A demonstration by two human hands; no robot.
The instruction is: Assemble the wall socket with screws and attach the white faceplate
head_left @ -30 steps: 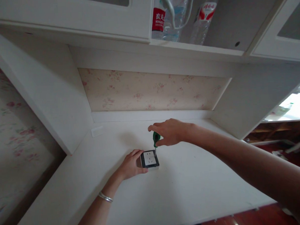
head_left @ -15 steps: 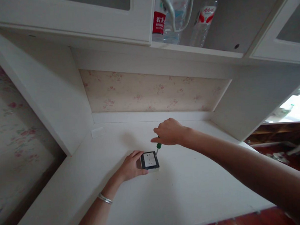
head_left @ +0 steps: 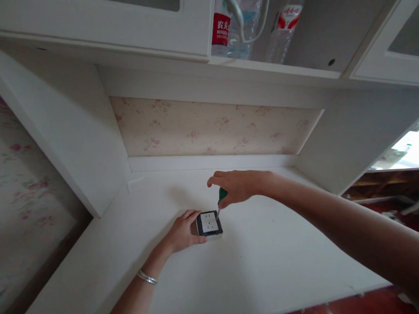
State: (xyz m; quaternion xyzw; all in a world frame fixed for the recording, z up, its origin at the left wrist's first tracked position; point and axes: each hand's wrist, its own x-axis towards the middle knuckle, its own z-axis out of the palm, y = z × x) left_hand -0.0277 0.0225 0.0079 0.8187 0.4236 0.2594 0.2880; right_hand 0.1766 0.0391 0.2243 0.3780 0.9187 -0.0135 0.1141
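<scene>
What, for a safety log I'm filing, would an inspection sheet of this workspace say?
Surface: white desk, with a few small dark specks.
Job's things: socket with a dark frame, lying face up; green-handled screwdriver, tip at the socket's right side.
Clutter: one flat, pale piece at the desk's back left.
Hands: left hand holds the socket's left side; right hand grips the screwdriver.
Cables: nothing seen on the desk; the pale loop above is unclear.
Surroundings: bottles on the shelf above; floral wallpaper behind.
</scene>
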